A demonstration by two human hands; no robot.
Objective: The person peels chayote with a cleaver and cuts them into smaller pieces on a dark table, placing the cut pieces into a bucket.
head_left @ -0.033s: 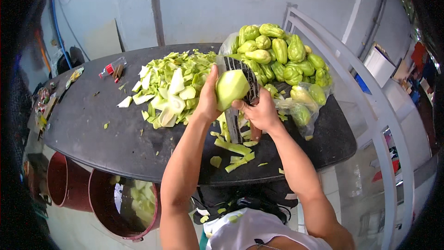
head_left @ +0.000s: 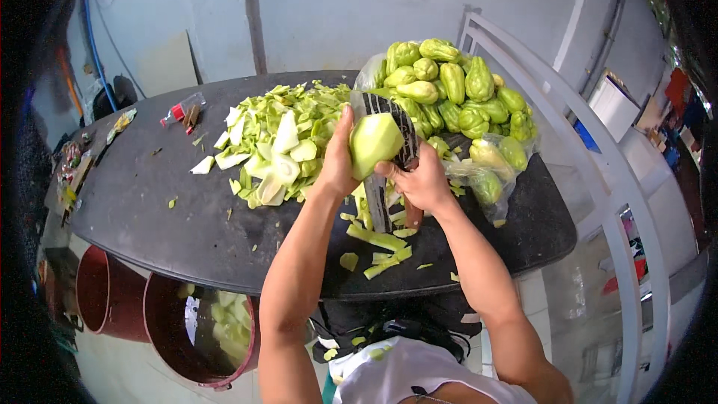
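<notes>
Above the dark bench, our left hand has its fingers wrapped round a peeled chayote. Our right hand has its fingers curled beside it, seemingly round a brown handle; we cannot make out the blade. On the right, a clear plastic bag holds whole green chayotes, near a larger heap. Below, one reddish tub contains pale green pieces; we cannot tell what the second tub contains.
</notes>
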